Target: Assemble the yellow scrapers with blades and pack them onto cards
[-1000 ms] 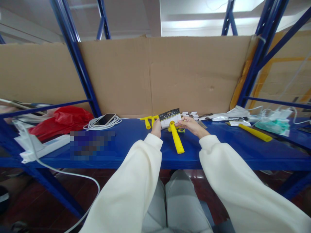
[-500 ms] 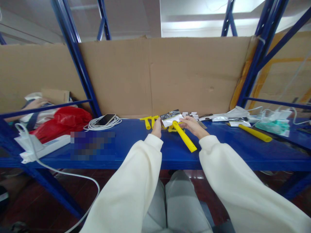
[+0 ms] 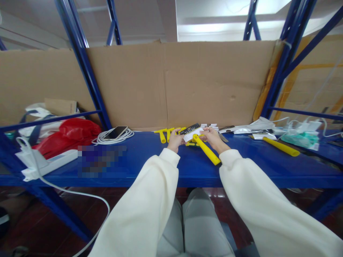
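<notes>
Above the blue metal shelf (image 3: 150, 157) we hold a yellow plastic tool with a tubular handle (image 3: 209, 153) slanting toward us, likely to keep its head reachable. At that head sits a flat black-and-white card (image 3: 190, 135); our left hand's (image 3: 175, 140) fingers clamp its left end, our right hand's (image 3: 213, 139) its right, apparently for steadiness.

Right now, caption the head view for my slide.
Left hand and right hand hold a black-and-white card and yellow handle over a blue shelf.
</notes>
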Action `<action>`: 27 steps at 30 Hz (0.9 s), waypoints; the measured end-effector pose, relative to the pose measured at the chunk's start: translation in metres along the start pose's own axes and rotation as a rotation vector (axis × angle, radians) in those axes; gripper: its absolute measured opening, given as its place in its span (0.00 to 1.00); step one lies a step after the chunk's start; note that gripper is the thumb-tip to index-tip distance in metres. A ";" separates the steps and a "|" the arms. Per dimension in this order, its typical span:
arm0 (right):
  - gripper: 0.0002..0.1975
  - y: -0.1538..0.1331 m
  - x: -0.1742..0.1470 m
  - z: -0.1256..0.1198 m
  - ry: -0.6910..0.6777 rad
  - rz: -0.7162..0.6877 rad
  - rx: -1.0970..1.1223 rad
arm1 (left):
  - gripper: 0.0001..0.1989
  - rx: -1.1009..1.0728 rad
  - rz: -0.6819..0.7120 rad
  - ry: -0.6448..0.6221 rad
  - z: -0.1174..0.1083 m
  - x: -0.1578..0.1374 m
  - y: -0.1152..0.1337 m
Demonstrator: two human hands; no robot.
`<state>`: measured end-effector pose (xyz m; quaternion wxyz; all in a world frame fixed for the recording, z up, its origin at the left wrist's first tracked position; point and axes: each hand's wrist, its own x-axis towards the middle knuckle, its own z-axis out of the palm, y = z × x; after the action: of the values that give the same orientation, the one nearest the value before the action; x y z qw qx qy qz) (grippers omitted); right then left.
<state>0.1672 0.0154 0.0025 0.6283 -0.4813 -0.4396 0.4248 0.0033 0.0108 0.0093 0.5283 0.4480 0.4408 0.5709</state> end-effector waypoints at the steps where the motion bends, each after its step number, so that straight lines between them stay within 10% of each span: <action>1: 0.13 0.001 0.001 -0.001 -0.015 0.011 -0.005 | 0.22 0.002 0.006 0.030 0.000 0.000 0.000; 11: 0.12 0.015 0.014 -0.009 -0.215 -0.017 -0.037 | 0.12 -0.058 0.044 0.219 0.000 0.009 -0.007; 27: 0.16 0.018 0.010 -0.008 -0.305 -0.167 -0.229 | 0.11 -0.090 -0.033 0.063 -0.002 0.004 0.001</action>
<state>0.1756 0.0261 -0.0145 0.5286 -0.4419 -0.6133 0.3863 0.0006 0.0149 0.0096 0.5431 0.3983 0.4385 0.5950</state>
